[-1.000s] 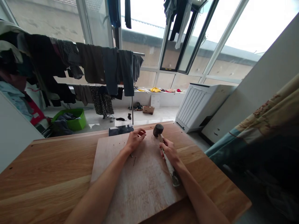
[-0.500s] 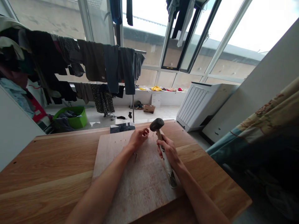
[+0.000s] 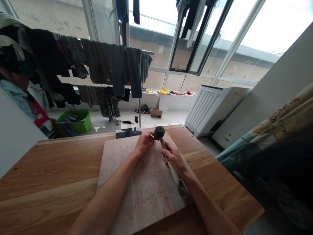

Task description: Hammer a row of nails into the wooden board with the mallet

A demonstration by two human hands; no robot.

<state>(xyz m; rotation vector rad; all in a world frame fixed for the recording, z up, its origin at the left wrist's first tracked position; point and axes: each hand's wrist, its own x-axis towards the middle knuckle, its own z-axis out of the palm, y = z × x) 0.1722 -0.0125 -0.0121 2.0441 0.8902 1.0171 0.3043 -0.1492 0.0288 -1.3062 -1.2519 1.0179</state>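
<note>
My right hand (image 3: 174,157) is wrapped round the pale, worn handle of a mallet (image 3: 159,133) with a dark, rounded head. The head hangs over the far part of a whitish wooden board (image 3: 137,192), right beside the fingertips of my left hand (image 3: 146,142). Those fingers are curled together at the board's far side; whatever is between them is too small or hidden by the mallet head. Loose nails (image 3: 142,164) lie on the board near my left wrist. Several small dark dots in a row mark its far left part.
The board rests on a wooden table (image 3: 61,169). A dark flat object (image 3: 128,132) lies at the table's far edge. Beyond stand a clothes rack with hanging laundry (image 3: 97,62), a green tub (image 3: 80,122) and a white ribbed cabinet-like unit (image 3: 205,106). A curtain (image 3: 269,130) hangs at right.
The mallet head has shifted left and slightly down, closer to my left fingertips. My left hand has moved only slightly and stays at the same spot on the board.
</note>
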